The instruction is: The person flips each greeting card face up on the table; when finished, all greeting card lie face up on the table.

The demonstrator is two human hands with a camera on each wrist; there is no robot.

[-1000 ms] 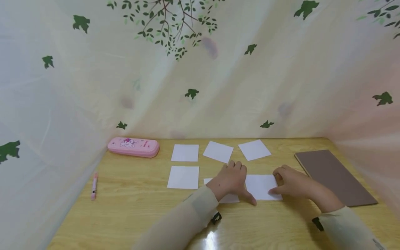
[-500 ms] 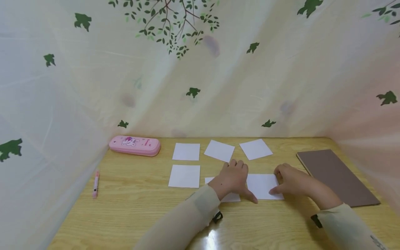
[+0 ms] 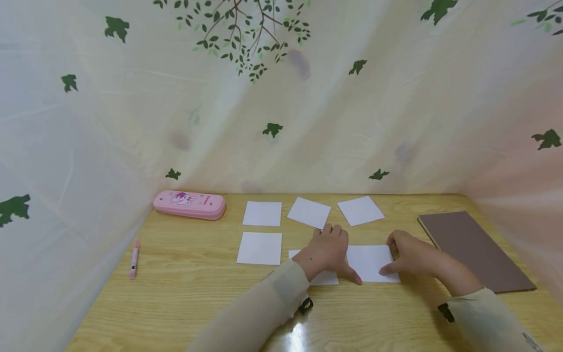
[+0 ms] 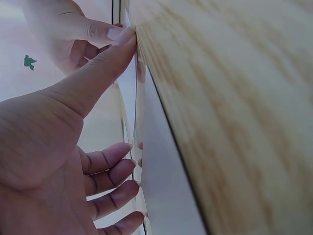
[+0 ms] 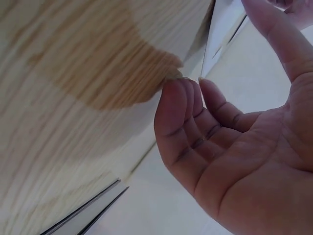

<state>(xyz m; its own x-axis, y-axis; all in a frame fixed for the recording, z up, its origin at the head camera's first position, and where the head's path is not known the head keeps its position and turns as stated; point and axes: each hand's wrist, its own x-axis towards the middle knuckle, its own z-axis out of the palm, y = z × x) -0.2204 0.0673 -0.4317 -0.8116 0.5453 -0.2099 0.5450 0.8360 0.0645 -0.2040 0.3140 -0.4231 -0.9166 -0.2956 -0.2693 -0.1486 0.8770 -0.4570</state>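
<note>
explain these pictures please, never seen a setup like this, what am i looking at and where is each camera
There is no machine here: a person is working barehanded. The wide picture comes from a camera worn on the head, looking forward and down; the two close-ups come from cameras worn on the left and right wrists.

On the wooden table lie a pink pencil case, a pink pen, a flat brown board and six white cards in two rows. The left hand partly covers the near row's middle card, its thumb at the near-left corner of the rightmost near card. The right hand touches that card's right end. Neither shows a clear grip on it.
</note>
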